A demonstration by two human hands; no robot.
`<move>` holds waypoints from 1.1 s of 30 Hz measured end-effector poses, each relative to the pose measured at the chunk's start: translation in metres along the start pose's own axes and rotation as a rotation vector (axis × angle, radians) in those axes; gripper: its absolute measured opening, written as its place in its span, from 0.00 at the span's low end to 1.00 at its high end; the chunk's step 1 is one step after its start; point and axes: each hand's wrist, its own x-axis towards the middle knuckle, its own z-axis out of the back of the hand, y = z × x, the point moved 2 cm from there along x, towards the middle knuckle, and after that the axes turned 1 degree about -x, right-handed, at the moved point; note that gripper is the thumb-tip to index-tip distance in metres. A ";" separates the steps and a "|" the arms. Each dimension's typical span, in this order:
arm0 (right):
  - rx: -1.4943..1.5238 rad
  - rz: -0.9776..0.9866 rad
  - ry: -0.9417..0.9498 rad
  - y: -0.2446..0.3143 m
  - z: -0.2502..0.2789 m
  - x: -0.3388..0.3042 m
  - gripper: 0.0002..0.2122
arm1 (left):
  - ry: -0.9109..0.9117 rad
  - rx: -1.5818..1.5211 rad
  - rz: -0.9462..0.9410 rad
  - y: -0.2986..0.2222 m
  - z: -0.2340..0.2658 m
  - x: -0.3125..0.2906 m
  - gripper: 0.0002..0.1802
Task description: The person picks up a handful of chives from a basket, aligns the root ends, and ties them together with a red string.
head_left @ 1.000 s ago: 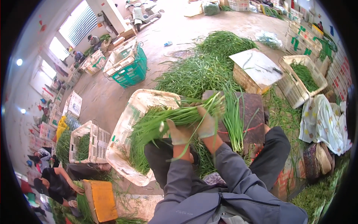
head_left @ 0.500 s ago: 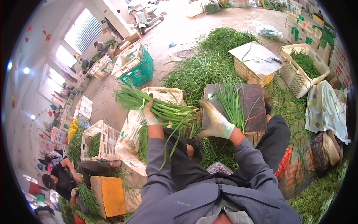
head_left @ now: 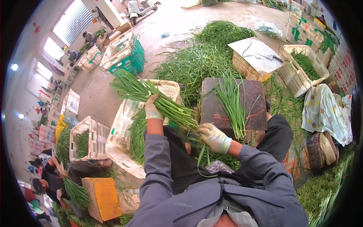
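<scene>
My gloved left hand (head_left: 153,109) is wrapped round a thick bunch of chives (head_left: 176,113), held slanting over my left knee with the leaf tips to the upper left. At the lower, stalk end, my gloved right hand (head_left: 214,138) has its fingers closed on some chive leaves; a long loose leaf (head_left: 199,160) hangs below it. Ahead and to the right, more chives (head_left: 231,106) lie across a dark flat-topped block (head_left: 208,98). Under these chives runs a thin red tie (head_left: 221,118).
Left of my legs, a white crate (head_left: 115,145) holds more chives. A large chive heap (head_left: 196,66) covers the floor ahead. At right, a knife (head_left: 270,57) lies on a white board (head_left: 249,47), beside another crate (head_left: 297,85). A co-worker (head_left: 53,174) sits at far left.
My right hand has gone from open and apart to closed at the bunch's stalk end, moving down and slightly left. The view has shifted a little, baring more of the red tie.
</scene>
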 end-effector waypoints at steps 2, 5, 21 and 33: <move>0.045 -0.124 0.348 -0.004 -0.026 -0.040 0.13 | 0.068 -0.023 -0.018 -0.006 0.014 0.012 0.11; 0.091 -0.428 0.880 -0.012 -0.041 -0.094 0.29 | 0.111 -0.031 -0.117 -0.003 -0.001 0.013 0.11; 0.418 -0.855 0.112 -0.034 -0.001 0.001 0.19 | 0.338 -0.079 -0.088 0.019 -0.018 -0.003 0.10; 1.075 -1.117 -0.002 -0.030 -0.008 -0.016 0.15 | 0.270 -0.028 -0.108 0.029 -0.018 -0.003 0.09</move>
